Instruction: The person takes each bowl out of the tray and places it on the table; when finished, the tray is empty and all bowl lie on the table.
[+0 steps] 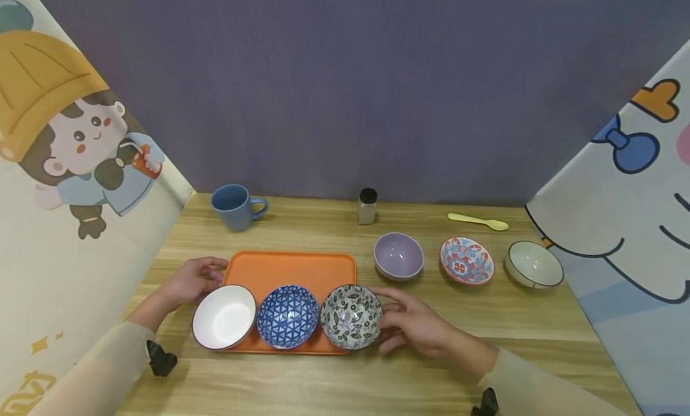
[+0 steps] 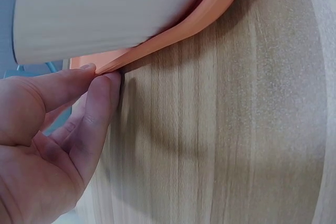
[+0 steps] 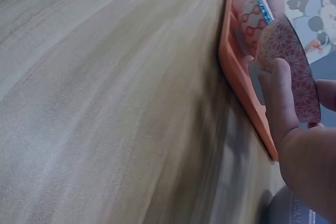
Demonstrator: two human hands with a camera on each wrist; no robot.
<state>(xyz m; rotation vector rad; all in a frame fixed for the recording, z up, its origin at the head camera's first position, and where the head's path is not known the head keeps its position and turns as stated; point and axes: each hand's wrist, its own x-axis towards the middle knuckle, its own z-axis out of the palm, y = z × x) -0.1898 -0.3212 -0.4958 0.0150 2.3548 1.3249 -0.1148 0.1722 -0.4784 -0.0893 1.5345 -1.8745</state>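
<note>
An orange tray [image 1: 291, 269] carries three bowls along its near side. On the left is a white bowl [image 1: 223, 317] with a dark rim, in the middle a blue-and-white patterned bowl [image 1: 288, 317]. My left hand [image 1: 194, 279] pinches the tray's left edge beside the white bowl; the left wrist view shows thumb and fingers at the rim [image 2: 173, 38]. At the tray's right end, my right hand [image 1: 417, 326] holds the side of a bowl with a black leaf pattern inside [image 1: 351, 317]. Its reddish floral outside [image 3: 281, 40] shows in the right wrist view, tilted between thumb and fingers.
Behind the tray stand a blue mug [image 1: 233, 208] and a black-capped shaker [image 1: 368, 206]. Rightward are a purple bowl [image 1: 399, 257], a red-and-blue patterned dish [image 1: 466, 261], a cream bowl [image 1: 534, 264] and a yellow spoon [image 1: 478, 221]. Panels enclose the table [image 1: 409, 380] on three sides.
</note>
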